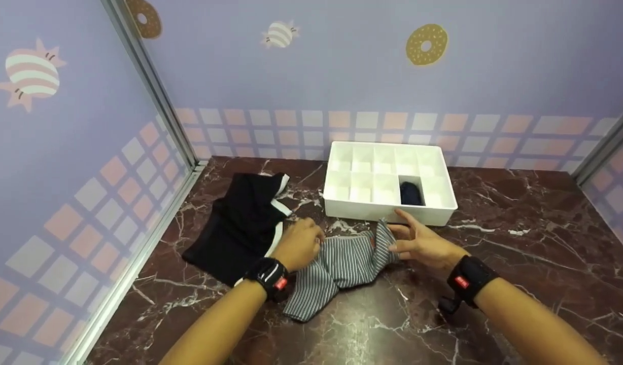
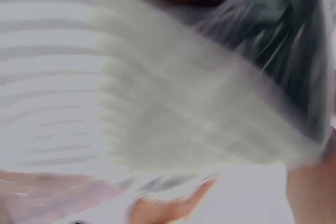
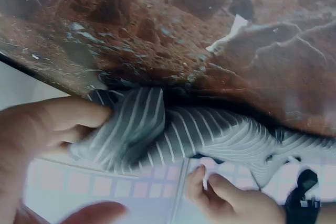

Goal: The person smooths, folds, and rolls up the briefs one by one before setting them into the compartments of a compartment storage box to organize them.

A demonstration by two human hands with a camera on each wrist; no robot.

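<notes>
A grey garment with white stripes [image 1: 347,258] lies bunched and partly folded on the marble surface. At its right end, my right hand [image 1: 425,246] pinches a raised corner, with one finger sticking out apart from the cloth. In the right wrist view, the right hand [image 3: 37,140] meets the bunched striped end. My left hand [image 1: 299,246] hovers by the garment's upper left part. Its fingers are loosely bent, and the right wrist view shows the left hand [image 3: 226,192] with nothing between its fingertips. Striped cloth [image 2: 47,77] blurs across the left wrist view.
Behind the hands stands a white divided box [image 1: 392,214]. One front compartment holds a rolled dark blue cloth [image 1: 410,193]. To the left lies a black garment with white trim [image 1: 230,228]. Patterned walls [image 1: 342,66] border the back and sides.
</notes>
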